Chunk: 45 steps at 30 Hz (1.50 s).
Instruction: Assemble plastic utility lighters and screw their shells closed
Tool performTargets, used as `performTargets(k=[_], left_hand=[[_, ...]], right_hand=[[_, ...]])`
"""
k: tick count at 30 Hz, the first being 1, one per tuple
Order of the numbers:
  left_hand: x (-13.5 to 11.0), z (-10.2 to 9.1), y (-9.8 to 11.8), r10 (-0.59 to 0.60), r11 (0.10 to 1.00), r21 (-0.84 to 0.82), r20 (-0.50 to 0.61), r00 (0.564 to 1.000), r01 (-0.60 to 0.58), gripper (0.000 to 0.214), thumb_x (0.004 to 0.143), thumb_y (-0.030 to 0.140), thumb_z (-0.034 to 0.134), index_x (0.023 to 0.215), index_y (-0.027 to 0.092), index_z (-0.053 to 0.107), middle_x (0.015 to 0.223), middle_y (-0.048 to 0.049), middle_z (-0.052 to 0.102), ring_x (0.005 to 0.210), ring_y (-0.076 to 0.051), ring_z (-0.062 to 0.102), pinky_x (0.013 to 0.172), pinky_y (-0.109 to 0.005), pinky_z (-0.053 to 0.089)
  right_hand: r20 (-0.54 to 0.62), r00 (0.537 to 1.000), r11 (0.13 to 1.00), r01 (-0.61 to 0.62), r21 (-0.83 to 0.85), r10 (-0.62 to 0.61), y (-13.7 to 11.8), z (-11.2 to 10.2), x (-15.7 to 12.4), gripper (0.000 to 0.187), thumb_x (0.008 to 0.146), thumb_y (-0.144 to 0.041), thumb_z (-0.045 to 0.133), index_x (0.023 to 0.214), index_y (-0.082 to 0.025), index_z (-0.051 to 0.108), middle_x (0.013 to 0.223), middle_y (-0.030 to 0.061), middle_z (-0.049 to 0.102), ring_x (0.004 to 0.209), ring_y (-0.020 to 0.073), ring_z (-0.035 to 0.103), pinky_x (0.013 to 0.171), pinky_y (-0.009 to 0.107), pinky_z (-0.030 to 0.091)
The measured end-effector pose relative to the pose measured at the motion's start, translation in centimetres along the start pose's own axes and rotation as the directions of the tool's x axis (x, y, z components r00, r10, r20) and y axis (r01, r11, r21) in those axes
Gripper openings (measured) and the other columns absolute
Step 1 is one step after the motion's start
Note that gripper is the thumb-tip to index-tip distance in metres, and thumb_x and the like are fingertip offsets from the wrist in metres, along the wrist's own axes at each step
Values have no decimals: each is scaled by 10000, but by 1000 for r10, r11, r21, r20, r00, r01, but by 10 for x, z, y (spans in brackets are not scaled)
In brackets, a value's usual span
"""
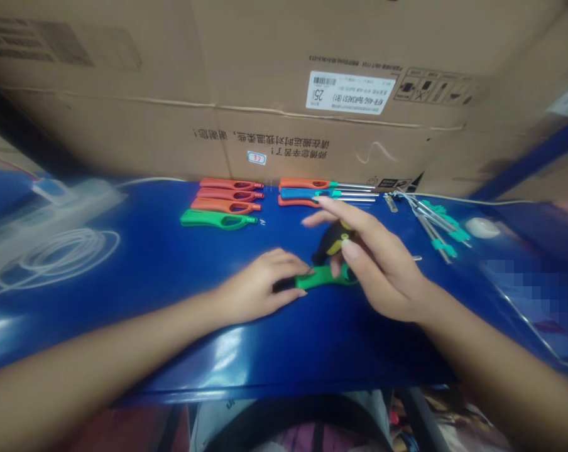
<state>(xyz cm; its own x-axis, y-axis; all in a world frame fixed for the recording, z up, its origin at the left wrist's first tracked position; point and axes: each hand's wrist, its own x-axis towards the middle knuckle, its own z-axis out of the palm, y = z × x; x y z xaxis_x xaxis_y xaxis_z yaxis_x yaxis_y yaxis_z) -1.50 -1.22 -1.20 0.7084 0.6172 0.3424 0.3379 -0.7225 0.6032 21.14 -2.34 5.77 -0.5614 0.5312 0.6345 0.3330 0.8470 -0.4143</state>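
Note:
My left hand (260, 285) lies on the blue table (147, 270), its fingers closed on the end of a green lighter handle (319, 277). My right hand (376, 263) hovers over the handle's other end, fingers spread, its thumb by a small black and yellow tool (333, 240) that it seems to hold. A thin metal rod tip (416, 258) shows to the right of that hand.
Orange and green lighter handles (225, 202) lie in a row at the back. Finished lighters with metal tubes (328, 191) sit beside them. Loose tubes with teal ends (437, 223) lie at the right. White cable (62, 251) is coiled at left. Cardboard boxes (265, 81) stand behind.

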Motion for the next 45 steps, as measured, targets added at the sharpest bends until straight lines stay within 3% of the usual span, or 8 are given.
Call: performTargets(k=[7,11,14,21,28,37,41,45], left_hand=[[1,-1,0,2,1000,-12,13,1000,-2,253,939,249,663,1185,193,679,1143,-66,701,1061,-201,616,998,-374,472],[0,-1,0,-1,1000,-18,13,1000,1,231,941,256,656,1162,199,689,1157,-71,697,1084,-215,613,998,-380,472],[0,0,-1,-9,1000,-10,14,1000,9,245,935,255,663,1170,190,684,1173,-82,692,1108,-229,610,997,-386,476],[1,1,-1,4,1000,3,-23,1000,-4,260,915,246,695,1168,186,689,1088,-62,705,1021,-197,631,958,-352,492],[2,1,0,-13,1000,-10,-12,1000,13,305,915,265,700,1209,185,684,1083,-69,707,1029,-204,627,958,-356,492],[2,1,0,-10,1000,1,-19,1000,10,297,910,269,705,1189,169,685,1112,-79,708,1033,-214,624,954,-366,495],[2,1,1,-15,1000,-8,-17,1000,15,297,908,266,707,1190,173,691,1069,-71,706,1011,-206,623,945,-354,495],[2,2,-1,-16,1000,-8,-22,1000,16,297,900,264,718,1181,170,693,1069,-70,709,1013,-205,628,947,-356,493]], right_hand=[[-144,979,974,119,-192,-148,0,3,0,343,888,-197,715,1218,-232,631,916,35,735,761,162,671,683,271,567],[1,996,995,91,-35,-91,-4,1,0,428,1008,-187,477,1436,-181,490,1272,113,679,1060,195,682,894,337,573],[44,998,997,38,60,-40,-8,1,1,408,1015,-167,465,1419,-195,510,1243,79,700,1051,162,691,892,289,573],[-176,980,982,65,-176,-96,-6,7,3,286,911,-187,691,1191,-229,651,985,32,750,776,145,677,720,255,566],[-42,992,984,-111,141,118,-1,10,-1,387,1003,-153,463,1381,-225,508,1185,75,680,892,149,706,744,278,596],[-156,980,937,66,-344,-126,6,9,1,260,933,-238,660,1190,-218,626,948,39,750,790,158,710,710,255,562],[-17,999,985,44,-164,-48,3,5,0,410,990,-144,434,1386,-216,517,1271,98,675,1009,189,708,827,314,589],[-74,997,998,-7,-63,2,2,5,1,322,964,-144,526,1265,-233,599,1149,57,718,889,156,717,750,271,598]])
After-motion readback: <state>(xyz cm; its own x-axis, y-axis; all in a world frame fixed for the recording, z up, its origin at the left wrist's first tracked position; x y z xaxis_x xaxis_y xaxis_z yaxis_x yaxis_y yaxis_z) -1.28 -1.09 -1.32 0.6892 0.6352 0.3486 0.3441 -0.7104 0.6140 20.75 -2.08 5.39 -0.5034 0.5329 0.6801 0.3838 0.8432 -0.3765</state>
